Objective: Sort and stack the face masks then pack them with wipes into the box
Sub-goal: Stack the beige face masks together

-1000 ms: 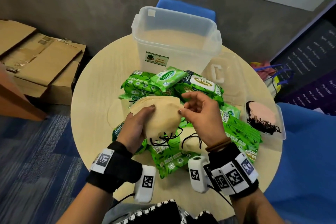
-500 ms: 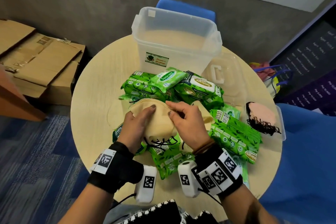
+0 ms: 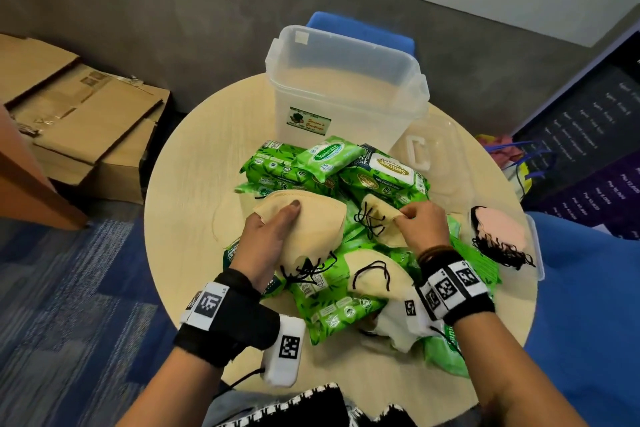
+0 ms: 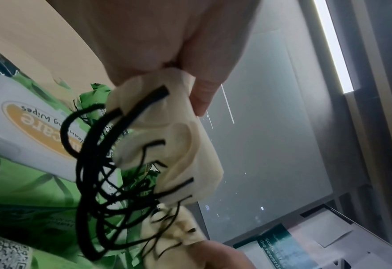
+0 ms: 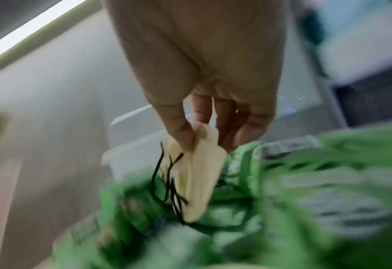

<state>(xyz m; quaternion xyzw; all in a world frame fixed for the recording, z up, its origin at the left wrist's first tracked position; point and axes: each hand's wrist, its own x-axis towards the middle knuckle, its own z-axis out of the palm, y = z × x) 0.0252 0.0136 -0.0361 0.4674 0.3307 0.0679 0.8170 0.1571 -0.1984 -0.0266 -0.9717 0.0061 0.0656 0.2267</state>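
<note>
change: right hand (image 3: 420,227) left the beige mask stack (image 3: 311,222), now pinching a loose beige mask (image 3: 381,218) just right of it
left hand (image 3: 268,237): grip closed round stack
meaning: sorting ongoing, box (image 3: 346,87) unpacked

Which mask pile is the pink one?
The pink mask pile with black loops, lying alone at the table's right edge. All the other masks, held or lying among the green wipes, are beige.

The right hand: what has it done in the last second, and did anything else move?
The right hand left the stack of beige masks, moved right and pinched a single beige mask off the wipes packs. The left hand kept gripping the stack. The clear box and pink masks stayed put.
</note>
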